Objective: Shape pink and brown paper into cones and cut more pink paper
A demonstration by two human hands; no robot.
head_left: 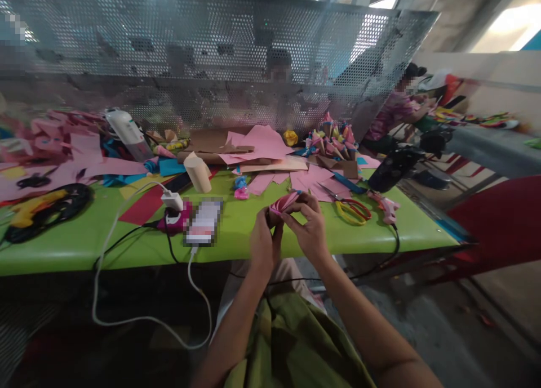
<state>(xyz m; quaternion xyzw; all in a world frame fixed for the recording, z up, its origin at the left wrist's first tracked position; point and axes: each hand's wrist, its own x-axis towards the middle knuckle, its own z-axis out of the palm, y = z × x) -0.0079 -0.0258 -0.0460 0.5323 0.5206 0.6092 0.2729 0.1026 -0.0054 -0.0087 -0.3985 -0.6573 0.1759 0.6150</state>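
Both of my hands meet over the front of the green table (236,247), around a rolled pink paper piece (285,202) with a bit of blue at its upper tip. My left hand (265,236) grips its lower left side. The fingers of my right hand (307,224) pinch it from the right. Part of the paper is hidden by my fingers. Just beyond, a small blue and pink object (241,187) sits on the table. To the right of my hands lie scissors (353,209) with yellow and red handles.
A phone (203,222) on a white cable lies left, beside a pink power socket (174,219). Pink paper sheets (262,143), a cardboard tube (197,173) and finished-looking paper cones (332,140) stand behind. A glue gun (384,206) lies right. A perforated metal screen (236,56) rises behind; another person (391,112) sits right.
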